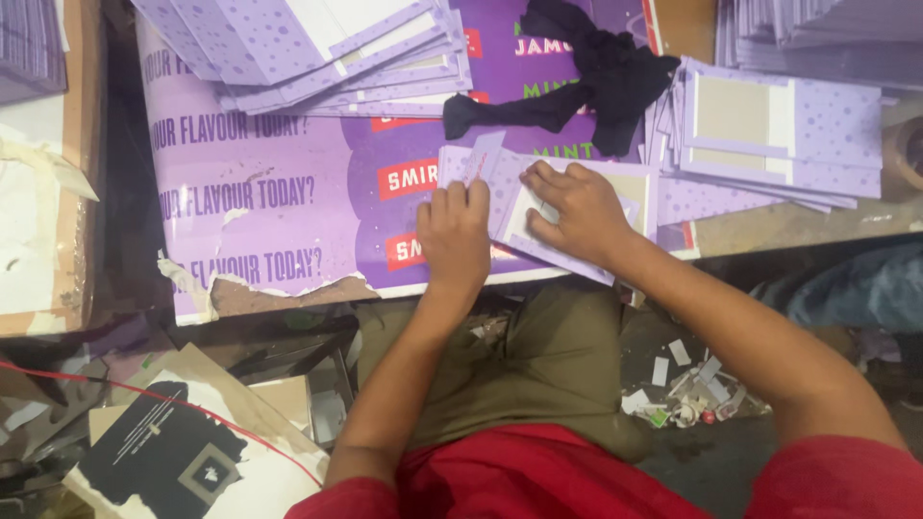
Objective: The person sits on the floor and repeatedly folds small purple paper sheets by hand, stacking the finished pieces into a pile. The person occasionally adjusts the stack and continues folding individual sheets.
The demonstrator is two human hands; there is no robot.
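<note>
My left hand (453, 234) lies flat, fingers together, pressing on a folded purple dotted card piece (481, 165) on the purple printed board (269, 192). My right hand (577, 210) rests beside it, fingers curled down on another purple card blank with a pale panel (635, 187). The two hands almost touch. Neither hand lifts anything; both press the card against the board.
Stacks of purple dotted card blanks lie at the top left (317, 48) and at the right (779, 130). A black cloth (596, 72) sits above my hands. Paper scraps (687, 384) and torn cardboard (183, 452) lie on the floor below the board's edge.
</note>
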